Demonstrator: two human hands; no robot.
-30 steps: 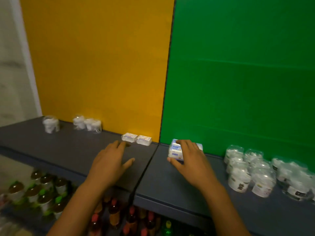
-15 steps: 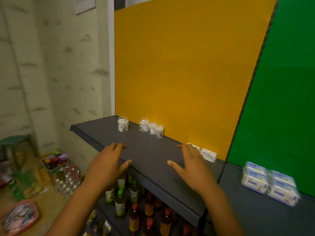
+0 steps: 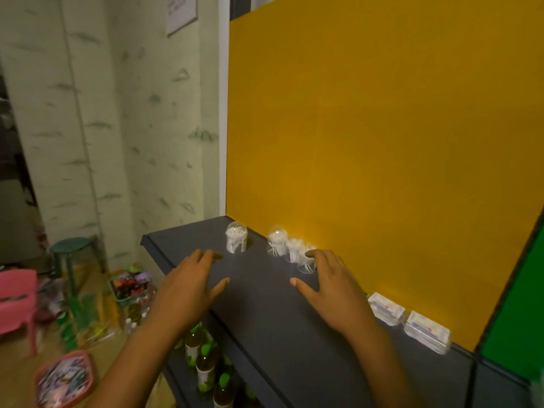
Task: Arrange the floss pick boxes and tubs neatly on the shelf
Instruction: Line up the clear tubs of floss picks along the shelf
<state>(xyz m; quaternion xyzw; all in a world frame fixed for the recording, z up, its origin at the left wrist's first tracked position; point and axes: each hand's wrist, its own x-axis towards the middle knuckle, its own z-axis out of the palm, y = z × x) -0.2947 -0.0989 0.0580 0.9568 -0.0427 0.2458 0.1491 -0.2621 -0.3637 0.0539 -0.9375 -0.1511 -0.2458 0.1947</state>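
A: Both your hands are spread flat, holding nothing. Why hover there?

B: Your right hand has its fingertips just beside the cluster of three tubs against the yellow panel, likely to gather them. Your left hand hangs near the lone tub, which stands apart.

A: And the boxes?

B: Two flat floss pick boxes sit side by side at the back of the shelf, already lined up.
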